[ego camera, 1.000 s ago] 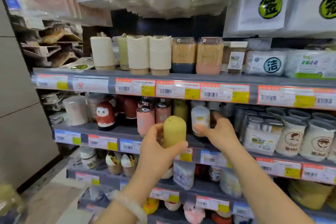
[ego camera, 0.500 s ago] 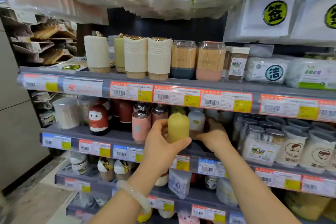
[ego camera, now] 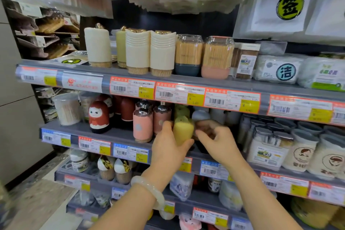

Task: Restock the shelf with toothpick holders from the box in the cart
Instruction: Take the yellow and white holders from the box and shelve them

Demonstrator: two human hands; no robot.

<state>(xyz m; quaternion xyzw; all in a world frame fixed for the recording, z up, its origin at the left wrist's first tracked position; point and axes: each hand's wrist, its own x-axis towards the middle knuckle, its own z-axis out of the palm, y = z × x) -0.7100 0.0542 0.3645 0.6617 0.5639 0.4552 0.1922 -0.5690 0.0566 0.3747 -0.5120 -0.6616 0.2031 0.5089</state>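
My left hand (ego camera: 169, 147) grips a yellow dome-topped toothpick holder (ego camera: 183, 130) at the front of the second shelf (ego camera: 119, 132), just right of two pink holders (ego camera: 142, 125). Another yellow holder (ego camera: 182, 111) stands behind it, and a white one (ego camera: 200, 115) is to its right. My right hand (ego camera: 214, 136) hovers beside the yellow holder with fingers curled and blurred; whether it holds anything is unclear. The cart and box are out of view.
A red doll-shaped holder (ego camera: 99, 115) and a clear toothpick tub (ego camera: 68, 108) stand left on the same shelf. Jars (ego camera: 298, 153) crowd its right side. The shelf above (ego camera: 186, 80) carries cream holders and toothpick jars. Packets hang overhead.
My left hand has carried the yellow holder forward and down onto the second shelf. My right hand has drawn back from the white holder and now sits beside the yellow one.
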